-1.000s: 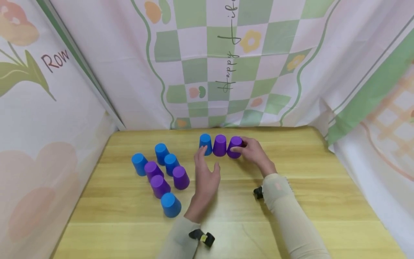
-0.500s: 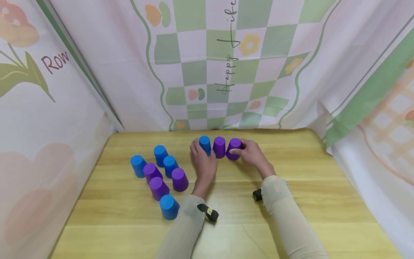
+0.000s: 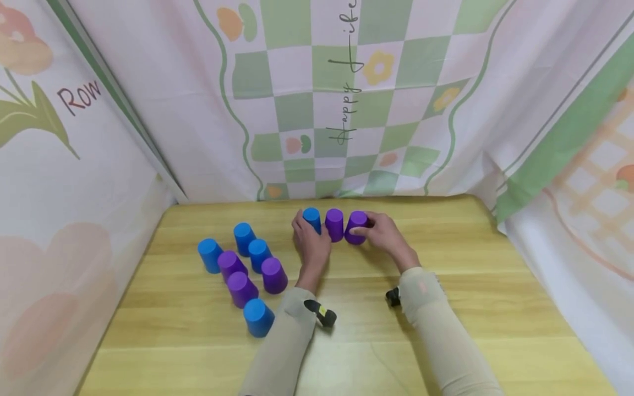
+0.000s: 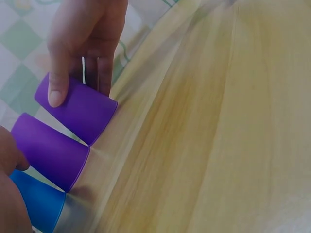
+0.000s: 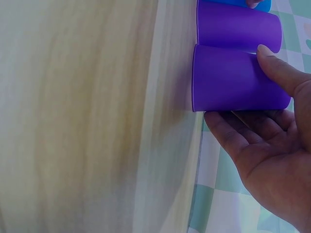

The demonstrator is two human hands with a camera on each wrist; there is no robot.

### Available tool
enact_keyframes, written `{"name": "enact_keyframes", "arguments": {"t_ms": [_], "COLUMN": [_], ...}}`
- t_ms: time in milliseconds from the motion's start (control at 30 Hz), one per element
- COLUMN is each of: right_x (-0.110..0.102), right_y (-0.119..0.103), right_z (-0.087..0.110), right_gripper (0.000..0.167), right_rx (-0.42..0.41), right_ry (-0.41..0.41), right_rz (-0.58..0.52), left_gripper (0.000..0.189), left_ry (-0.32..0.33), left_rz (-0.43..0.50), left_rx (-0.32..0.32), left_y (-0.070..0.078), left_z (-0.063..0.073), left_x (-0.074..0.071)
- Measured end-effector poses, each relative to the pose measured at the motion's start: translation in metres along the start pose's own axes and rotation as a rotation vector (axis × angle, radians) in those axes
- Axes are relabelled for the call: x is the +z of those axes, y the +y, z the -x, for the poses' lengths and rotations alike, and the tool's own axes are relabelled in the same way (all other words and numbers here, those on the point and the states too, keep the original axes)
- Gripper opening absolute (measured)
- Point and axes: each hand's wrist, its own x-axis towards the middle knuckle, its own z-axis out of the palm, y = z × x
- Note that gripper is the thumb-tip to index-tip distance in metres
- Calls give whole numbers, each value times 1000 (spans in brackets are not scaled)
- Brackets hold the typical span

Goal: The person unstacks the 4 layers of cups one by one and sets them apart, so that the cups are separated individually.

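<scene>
Three upside-down cups stand side by side in a row near the table's back edge. My left hand (image 3: pixel 313 246) holds the blue cup (image 3: pixel 311 218) at the row's left end, thumb on its right side and fingers round its left. In the middle is a purple cup (image 3: pixel 334 225), with the left thumb close beside it. My right hand (image 3: pixel 388 235) grips the right-end purple cup (image 3: pixel 355 229). The right wrist view shows the thumb on that cup's near face (image 5: pixel 233 80) and the fingers around its outer side. In the left wrist view, my left hand partly hides the blue cup (image 4: pixel 41 201).
On the left of the wooden table (image 3: pixel 446 341) stand several more upside-down cups, among them a blue cup (image 3: pixel 258 318) nearest me and a purple cup (image 3: pixel 274 275) closest to my left arm. A printed curtain (image 3: pixel 292 110) hangs right behind the table.
My left hand has moved forward from in front of the blue cup and closed around it. The right hand stays on its purple cup. The view has shifted slightly.
</scene>
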Motion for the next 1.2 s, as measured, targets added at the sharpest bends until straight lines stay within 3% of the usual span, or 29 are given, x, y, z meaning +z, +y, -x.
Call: {"name": "enact_keyframes", "arguments": {"t_ms": [800,1200], "right_x": [-1,-2], "right_y": [0,-1], "right_z": [3,2], "right_gripper": [57,59], "right_rx": [10,18], "right_ry": [-7,-4], "right_rz": [-22,-14], "left_gripper": [63,61], "left_ry": [-1,9], "left_rz": [-9,67], "left_rx": [22,57], "left_y": [-8,3], "left_z": [-3,14], "left_x": [-2,-18]}}
